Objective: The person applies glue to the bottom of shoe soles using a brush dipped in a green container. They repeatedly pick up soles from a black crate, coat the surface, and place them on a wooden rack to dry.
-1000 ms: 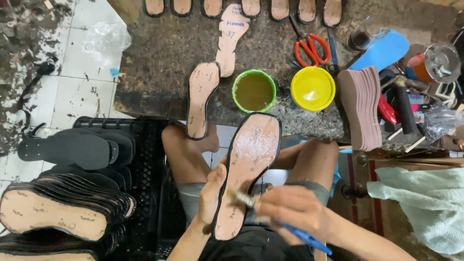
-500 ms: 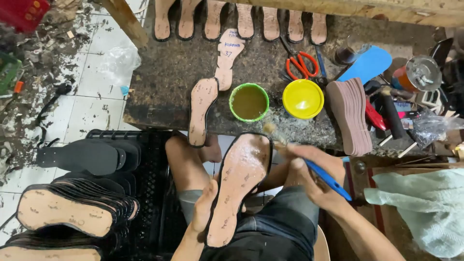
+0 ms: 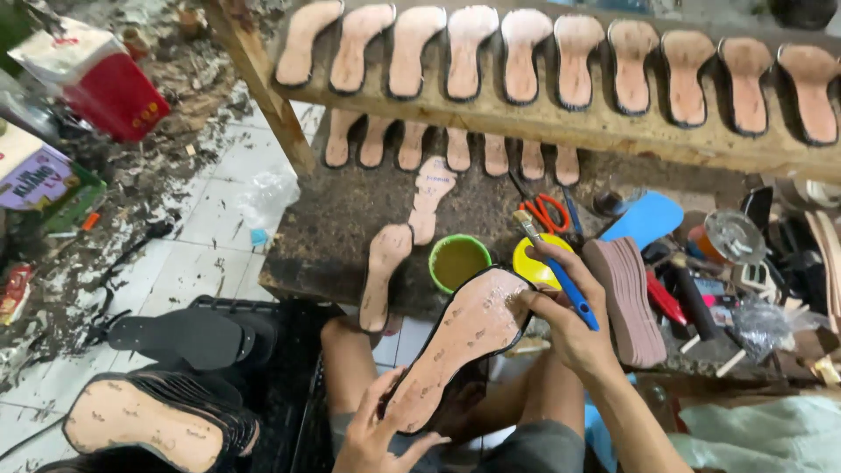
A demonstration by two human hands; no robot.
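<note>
My left hand [image 3: 377, 434] holds the heel end of a tan shoe sole with a black rim [image 3: 460, 346], which slants up across my lap. My right hand [image 3: 569, 320] touches the sole's toe end and grips a blue-handled brush [image 3: 556, 267], bristles pointing up and away. Just beyond the sole stand a green pot of brownish glue [image 3: 458, 261] and a yellow lid [image 3: 534, 263] on the dark work table [image 3: 350, 210].
A wooden rack [image 3: 561, 123] across the top carries a row of several glued soles. Red scissors [image 3: 547, 213], a blue insole [image 3: 644, 219], a stack of pinkish insoles [image 3: 626, 298] and tools lie right. Stacked soles [image 3: 149, 420] sit on a black crate lower left.
The view has tilted up, bringing the rack of soles into sight. My right hand has lifted the brush from beside the sole's toe to above it, near the yellow lid.
</note>
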